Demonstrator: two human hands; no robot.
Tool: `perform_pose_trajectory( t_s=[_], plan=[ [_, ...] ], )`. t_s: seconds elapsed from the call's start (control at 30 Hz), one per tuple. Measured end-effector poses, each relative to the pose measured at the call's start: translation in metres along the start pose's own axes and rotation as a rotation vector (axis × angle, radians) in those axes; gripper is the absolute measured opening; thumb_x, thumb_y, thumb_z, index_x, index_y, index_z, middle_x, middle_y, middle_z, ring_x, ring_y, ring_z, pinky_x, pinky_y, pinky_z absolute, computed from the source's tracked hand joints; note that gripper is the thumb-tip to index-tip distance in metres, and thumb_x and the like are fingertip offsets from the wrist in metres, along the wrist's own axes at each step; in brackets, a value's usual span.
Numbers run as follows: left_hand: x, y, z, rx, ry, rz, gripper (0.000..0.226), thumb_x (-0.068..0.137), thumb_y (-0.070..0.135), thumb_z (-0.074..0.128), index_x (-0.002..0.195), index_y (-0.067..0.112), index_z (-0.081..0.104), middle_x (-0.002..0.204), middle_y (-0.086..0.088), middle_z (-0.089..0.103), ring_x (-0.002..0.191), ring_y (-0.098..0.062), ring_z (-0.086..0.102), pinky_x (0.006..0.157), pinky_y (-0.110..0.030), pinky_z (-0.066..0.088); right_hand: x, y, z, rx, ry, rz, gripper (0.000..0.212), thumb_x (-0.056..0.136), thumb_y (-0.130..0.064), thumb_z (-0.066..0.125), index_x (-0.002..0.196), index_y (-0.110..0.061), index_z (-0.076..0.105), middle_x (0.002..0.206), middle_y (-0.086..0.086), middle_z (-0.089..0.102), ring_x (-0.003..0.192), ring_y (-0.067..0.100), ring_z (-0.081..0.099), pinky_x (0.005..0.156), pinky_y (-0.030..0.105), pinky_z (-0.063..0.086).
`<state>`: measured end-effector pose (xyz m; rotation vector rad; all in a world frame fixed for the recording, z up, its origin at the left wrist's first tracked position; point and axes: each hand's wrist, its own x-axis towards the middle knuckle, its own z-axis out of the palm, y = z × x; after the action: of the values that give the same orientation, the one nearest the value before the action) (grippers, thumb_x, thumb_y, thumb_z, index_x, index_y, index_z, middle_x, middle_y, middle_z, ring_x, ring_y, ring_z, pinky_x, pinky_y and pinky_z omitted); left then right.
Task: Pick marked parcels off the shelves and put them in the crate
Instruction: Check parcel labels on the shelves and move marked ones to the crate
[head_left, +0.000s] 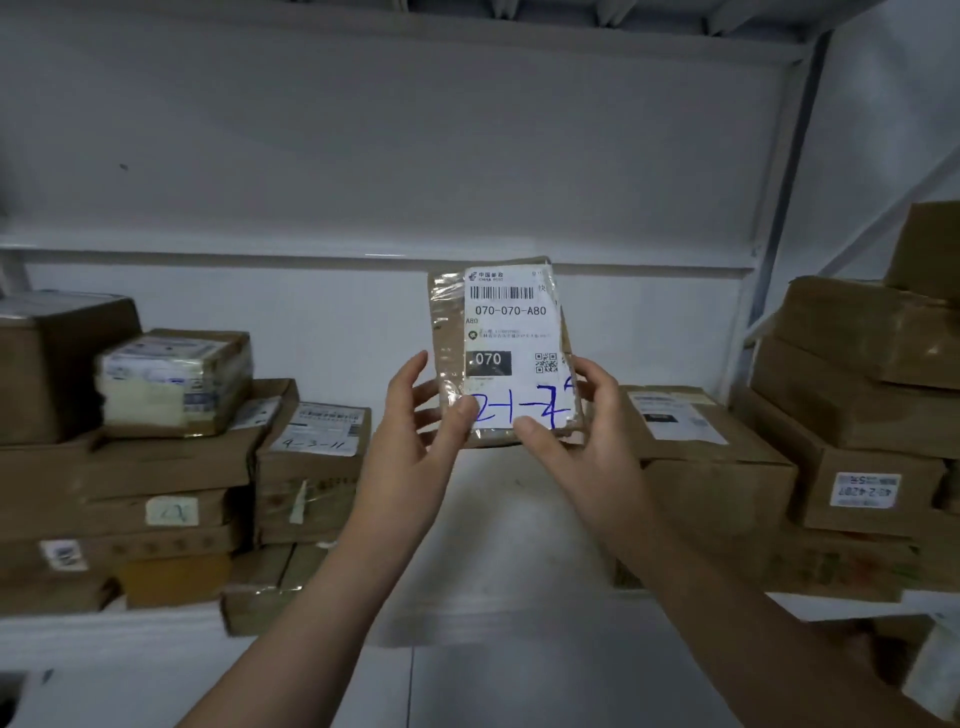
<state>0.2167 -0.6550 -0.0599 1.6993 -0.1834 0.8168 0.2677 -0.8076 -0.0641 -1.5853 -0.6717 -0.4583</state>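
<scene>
A small flat brown parcel (506, 338) stands upright in front of me, above the white shelf (493, 499). Its white label reads 070-070-A80 and carries a blue handwritten mark along the bottom. My left hand (421, 415) grips its lower left edge, thumb on the label and fingers behind. My right hand (576, 415) grips its lower right corner the same way. No crate is in view.
Stacks of brown cardboard boxes (171, 467) fill the shelf to the left, one marked 4-3-11 (317, 441). More boxes (857, 415) are piled on the right, beside the white shelf upright (779, 249). Another shelf runs overhead.
</scene>
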Motion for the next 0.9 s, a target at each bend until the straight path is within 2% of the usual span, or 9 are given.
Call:
perform_pose_trajectory(
  t_s=[0.1, 0.2, 0.27, 0.4, 0.5, 0.6, 0.77, 0.83, 0.9],
  plan=[
    [-0.001, 0.003, -0.04, 0.16, -0.028, 0.069, 0.068, 0.074, 0.044, 0.065, 0.13, 0.046, 0.027, 0.123, 0.023, 0.049, 0.106, 0.007, 0.055, 0.086, -0.009, 0.045, 0.004, -0.006, 0.037, 0.05, -0.03, 0.043, 0.057, 0.08, -0.04, 0.067, 0.127, -0.044, 0.035, 0.126, -0.01, 0.054, 0.112, 0.004, 0.057, 0.089, 0.019, 0.051],
    [0.001, 0.002, -0.077, 0.476, -0.013, 0.225, 0.059, 0.087, 0.023, 0.065, 0.131, 0.048, 0.034, 0.128, 0.016, 0.044, 0.112, -0.001, 0.052, 0.094, -0.024, 0.047, 0.012, -0.014, 0.072, 0.088, -0.1, 0.051, 0.068, 0.075, -0.053, 0.057, 0.135, -0.043, 0.027, 0.131, -0.011, 0.054, 0.118, 0.006, 0.053, 0.1, 0.03, 0.046],
    [0.003, 0.001, -0.101, 0.627, 0.054, 0.262, 0.056, 0.09, 0.017, 0.059, 0.136, 0.041, 0.037, 0.128, 0.01, 0.042, 0.111, -0.01, 0.054, 0.091, -0.037, 0.051, 0.017, -0.017, 0.097, 0.066, -0.161, 0.031, 0.069, 0.081, -0.048, 0.061, 0.14, -0.041, 0.025, 0.135, -0.011, 0.05, 0.121, 0.008, 0.051, 0.103, 0.034, 0.044],
    [0.009, -0.003, -0.14, 0.803, 0.089, 0.221, 0.05, 0.091, 0.017, 0.057, 0.138, 0.026, 0.04, 0.129, 0.0, 0.043, 0.103, -0.019, 0.056, 0.083, -0.043, 0.053, 0.022, -0.013, 0.142, -0.013, -0.201, 0.006, 0.073, 0.085, -0.027, 0.07, 0.142, -0.039, 0.026, 0.135, -0.006, 0.052, 0.118, 0.012, 0.054, 0.101, 0.039, 0.046],
    [0.014, -0.006, -0.156, 0.912, 0.073, 0.222, 0.046, 0.092, 0.016, 0.057, 0.137, 0.019, 0.044, 0.129, -0.005, 0.043, 0.099, -0.022, 0.056, 0.079, -0.033, 0.049, 0.026, -0.012, 0.164, -0.052, -0.202, 0.026, 0.072, 0.087, -0.027, 0.068, 0.143, -0.037, 0.024, 0.134, -0.004, 0.051, 0.116, 0.012, 0.054, 0.099, 0.036, 0.047],
    [0.021, -0.007, -0.166, 0.976, 0.061, 0.201, 0.044, 0.093, 0.015, 0.056, 0.136, 0.017, 0.045, 0.13, -0.009, 0.042, 0.097, -0.025, 0.056, 0.074, -0.026, 0.04, 0.028, -0.015, 0.178, -0.102, -0.165, 0.031, 0.064, 0.089, -0.027, 0.066, 0.141, -0.031, 0.028, 0.133, -0.003, 0.05, 0.112, 0.01, 0.052, 0.091, 0.023, 0.043],
    [0.028, -0.015, -0.18, 1.092, 0.012, 0.251, 0.04, 0.091, 0.013, 0.058, 0.13, 0.011, 0.052, 0.128, -0.013, 0.047, 0.096, -0.03, 0.058, 0.071, -0.036, 0.048, 0.025, -0.016, 0.192, -0.278, -0.139, -0.058, 0.052, 0.088, -0.029, 0.067, 0.134, -0.025, 0.044, 0.132, -0.002, 0.04, 0.096, -0.005, 0.037, 0.081, 0.01, 0.031],
    [0.029, -0.016, -0.183, 1.145, 0.028, 0.285, 0.039, 0.088, 0.016, 0.06, 0.126, 0.009, 0.055, 0.123, -0.015, 0.052, 0.103, -0.032, 0.055, 0.08, -0.039, 0.047, 0.025, -0.017, 0.194, -0.285, -0.133, -0.08, 0.053, 0.087, -0.029, 0.068, 0.135, -0.025, 0.044, 0.133, -0.003, 0.04, 0.099, -0.004, 0.04, 0.084, 0.011, 0.033],
    [0.03, -0.015, -0.185, 1.19, 0.049, 0.323, 0.038, 0.086, 0.022, 0.057, 0.122, 0.009, 0.058, 0.118, -0.015, 0.056, 0.108, -0.035, 0.053, 0.087, -0.042, 0.044, 0.025, -0.017, 0.194, -0.292, -0.133, -0.089, 0.061, 0.086, -0.029, 0.069, 0.139, -0.025, 0.039, 0.136, -0.002, 0.04, 0.112, 0.004, 0.044, 0.09, 0.014, 0.035]
  ],
)
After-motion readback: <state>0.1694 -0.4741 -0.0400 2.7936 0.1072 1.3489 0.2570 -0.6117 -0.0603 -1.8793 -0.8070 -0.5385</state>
